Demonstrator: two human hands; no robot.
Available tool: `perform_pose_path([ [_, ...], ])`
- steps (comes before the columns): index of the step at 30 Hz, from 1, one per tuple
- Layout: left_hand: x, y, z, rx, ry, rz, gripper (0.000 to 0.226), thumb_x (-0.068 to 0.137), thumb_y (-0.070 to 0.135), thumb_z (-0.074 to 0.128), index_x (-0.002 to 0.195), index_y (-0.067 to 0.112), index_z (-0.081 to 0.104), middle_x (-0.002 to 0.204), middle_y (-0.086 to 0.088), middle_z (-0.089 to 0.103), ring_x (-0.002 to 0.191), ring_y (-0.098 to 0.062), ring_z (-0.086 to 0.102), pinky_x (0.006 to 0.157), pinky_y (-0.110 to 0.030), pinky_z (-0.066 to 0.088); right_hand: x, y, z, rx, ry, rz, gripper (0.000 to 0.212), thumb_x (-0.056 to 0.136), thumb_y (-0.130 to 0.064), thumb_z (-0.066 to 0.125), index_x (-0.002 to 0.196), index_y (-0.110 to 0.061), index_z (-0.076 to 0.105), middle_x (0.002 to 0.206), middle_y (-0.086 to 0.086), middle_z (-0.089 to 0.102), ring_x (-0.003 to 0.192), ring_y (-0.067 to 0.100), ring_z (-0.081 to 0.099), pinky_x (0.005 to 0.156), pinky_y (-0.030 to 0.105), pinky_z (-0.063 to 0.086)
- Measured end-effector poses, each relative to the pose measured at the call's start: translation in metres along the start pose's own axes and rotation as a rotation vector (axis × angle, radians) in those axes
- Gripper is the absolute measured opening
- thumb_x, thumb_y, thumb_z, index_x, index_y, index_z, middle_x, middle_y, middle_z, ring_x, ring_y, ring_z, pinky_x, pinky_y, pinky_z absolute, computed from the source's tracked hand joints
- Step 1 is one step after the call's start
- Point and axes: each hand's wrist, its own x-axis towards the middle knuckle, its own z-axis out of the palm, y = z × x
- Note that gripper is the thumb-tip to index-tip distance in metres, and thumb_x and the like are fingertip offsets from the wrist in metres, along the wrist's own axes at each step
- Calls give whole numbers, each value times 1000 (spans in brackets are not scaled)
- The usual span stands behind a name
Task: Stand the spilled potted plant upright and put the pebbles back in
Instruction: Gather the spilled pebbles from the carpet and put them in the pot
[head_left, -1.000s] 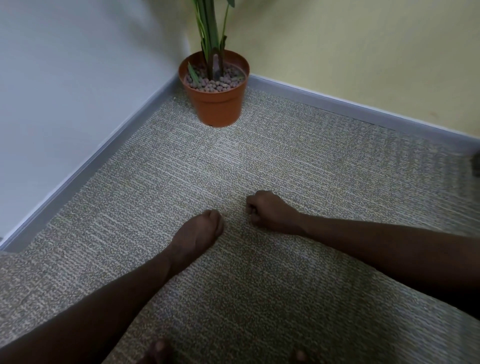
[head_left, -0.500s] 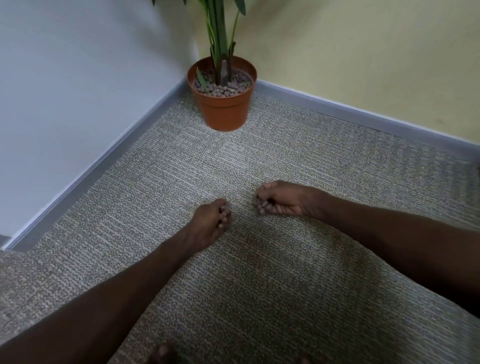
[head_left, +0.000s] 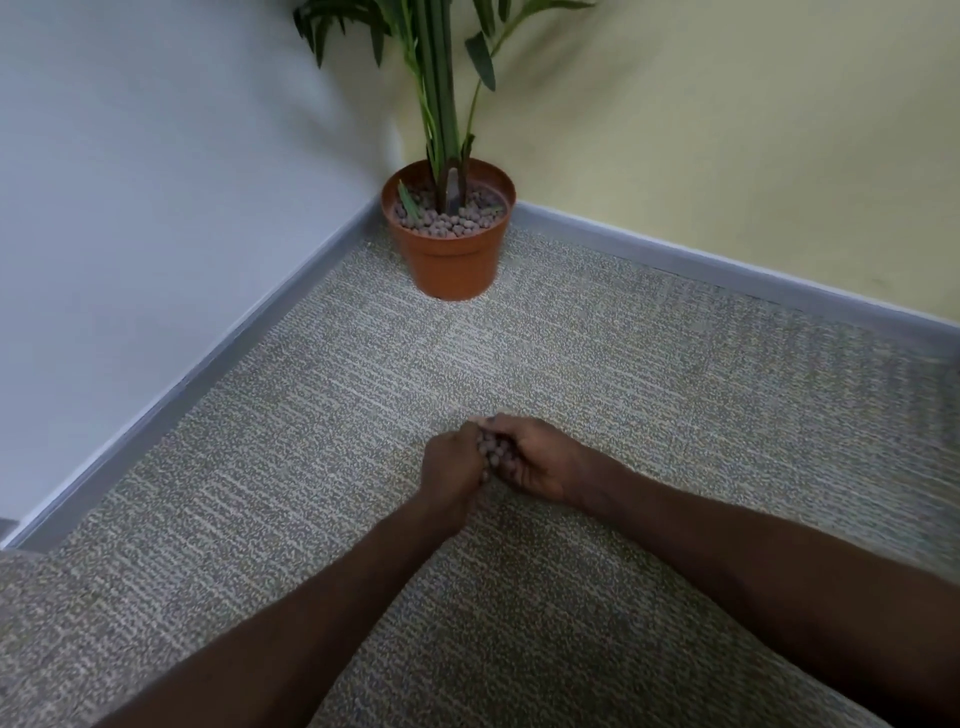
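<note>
Head view: at lower centre, the left hand (head_left: 453, 467) and right hand (head_left: 537, 460) are cupped together around pebbles (head_left: 492, 451). The pot (head_left: 451, 254) stands upright at upper centre, well apart; any gap between the palms could drop pebbles onto the carpet (head_left: 649, 364).

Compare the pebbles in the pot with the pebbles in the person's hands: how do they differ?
The pebbles in the pot lie spread around the plant stems; the pebbles in the hands are bunched in a small clump. The first are mostly exposed, the second mostly hidden between the left hand and right hand. Both look small, rounded, greyish-brown.
</note>
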Motion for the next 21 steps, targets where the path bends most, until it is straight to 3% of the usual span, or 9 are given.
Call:
perform_pose_path([
  [3, 6, 19, 0, -482, -95, -248, 27, 95, 11, 51, 71, 3, 61, 51, -4, 58, 38, -7, 49, 35, -15, 36, 0, -15, 3, 7, 56, -11, 22, 98, -6, 47, 85, 4, 61, 59, 8, 66, 45, 8, 61, 40, 12, 47],
  [6, 19, 43, -7, -688, -230, -322, 23, 97, 4, 42, 85, -2, 60, 54, -3, 56, 37, -2, 43, 33, -11, 35, 8, -37, 11, 105, 57, -7, 24, 97, -2, 38, 94, 9, 59, 70, 15, 69, 60, 15, 64, 60, 19, 54],
  [12, 54, 122, -17, -813, -313, -291, 28, 102, 17, 35, 83, 6, 51, 58, -1, 51, 52, -4, 39, 42, -13, 37, 25, -119, 43, 167, 136, -137, 18, 98, -10, 41, 90, 0, 54, 74, 9, 58, 66, 16, 60, 65, 26, 59],
  [17, 81, 217, -10, -770, -282, -144, 30, 101, 13, 33, 76, 6, 48, 51, 0, 47, 45, -6, 39, 41, -15, 36, 36, -209, 86, 178, 260, -352, 18, 96, -3, 36, 93, 1, 54, 74, 12, 56, 62, 19, 55, 64, 27, 54],
  [19, 96, 248, -7, -759, -209, -117, 31, 100, 8, 30, 75, 5, 48, 54, -4, 48, 51, -8, 41, 48, -14, 39, 45, -236, 103, 145, 364, -422, 23, 92, 3, 31, 78, 0, 50, 71, 18, 54, 58, 22, 51, 56, 29, 48],
  [21, 110, 268, -5, -678, -184, -80, 29, 99, 14, 32, 83, 2, 52, 67, -12, 54, 62, -16, 52, 66, -21, 51, 53, -252, 116, 121, 372, -460, 26, 92, 1, 30, 72, -1, 47, 63, 21, 59, 57, 27, 56, 55, 30, 51],
])
